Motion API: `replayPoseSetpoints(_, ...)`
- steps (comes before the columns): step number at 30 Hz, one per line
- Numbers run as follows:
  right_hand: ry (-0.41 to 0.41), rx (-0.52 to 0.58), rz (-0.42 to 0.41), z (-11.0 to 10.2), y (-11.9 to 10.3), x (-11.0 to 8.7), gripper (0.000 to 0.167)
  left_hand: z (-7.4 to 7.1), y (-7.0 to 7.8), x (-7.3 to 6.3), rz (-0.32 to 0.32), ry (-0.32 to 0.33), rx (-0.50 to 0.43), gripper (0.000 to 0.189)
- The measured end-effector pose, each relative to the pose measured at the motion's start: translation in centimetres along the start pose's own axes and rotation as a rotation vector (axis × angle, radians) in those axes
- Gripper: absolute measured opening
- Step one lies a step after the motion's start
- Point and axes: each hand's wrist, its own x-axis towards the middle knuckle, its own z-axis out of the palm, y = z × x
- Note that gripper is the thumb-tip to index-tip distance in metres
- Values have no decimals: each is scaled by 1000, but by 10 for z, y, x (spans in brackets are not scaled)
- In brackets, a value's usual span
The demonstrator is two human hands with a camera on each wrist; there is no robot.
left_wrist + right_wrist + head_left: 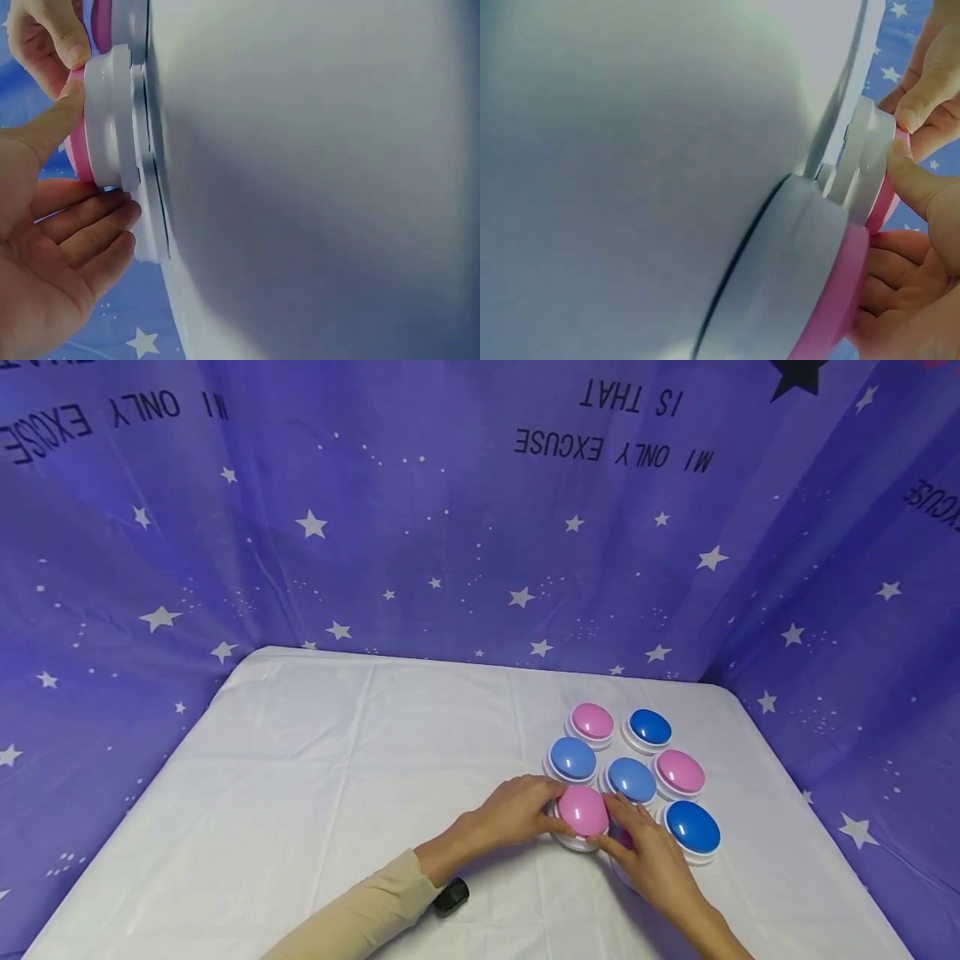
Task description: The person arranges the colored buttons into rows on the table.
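A pink push button (583, 811) with a round white base sits at the near left of a cluster of buttons. My left hand (517, 810) holds its left side, thumb and fingers around the rim. On its right side, my right hand (651, 852) grips the edge with thumb and fingertips. In the left wrist view, the white base (109, 120) stands above other white pieces at the table surface. Another pink button (832, 300) lies under my right hand, mostly hidden in the head view. A light blue button (632, 779) stands just behind.
Behind are another light blue button (573, 758), a pink button (592, 721) and a dark blue button (650, 727). To the right stand a pink button (680, 771) and a dark blue one (693, 827). A white cloth covers the table (300, 793); purple star-printed curtains (450, 527) surround it.
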Motion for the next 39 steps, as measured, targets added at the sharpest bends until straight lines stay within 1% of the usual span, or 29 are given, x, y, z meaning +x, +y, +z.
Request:
replayPoseSetpoints(6,15,39,-5,-1,-10,8,62,-12,-1,-4,-7,32,3,41)
replayPoseSetpoints(9,15,70,-5,0,-15,13,61,-19,-3,-7,-14,40,2,43)
replayPoseSetpoints(15,-5,169,-25,4,-24,23,63,-35,-8,-15,-42,64,-2,40)
replayPoseSetpoints(20,-26,219,-24,11,-35,36,64,-47,-15,-21,-75,94,2,31)
replayPoseSetpoints(26,-19,232,-54,22,-49,62,65,-61,-32,-28,-99,153,7,28)
replayPoseSetpoints(29,-41,255,-51,28,-55,76,65,-66,-43,-30,-110,176,5,27)
replayPoseSetpoints(33,-76,292,-27,37,-60,93,65,-72,-57,-32,-133,192,-10,29)
replayPoseSetpoints(39,-123,304,-20,48,-62,117,65,-79,-74,-31,-176,200,-4,31)
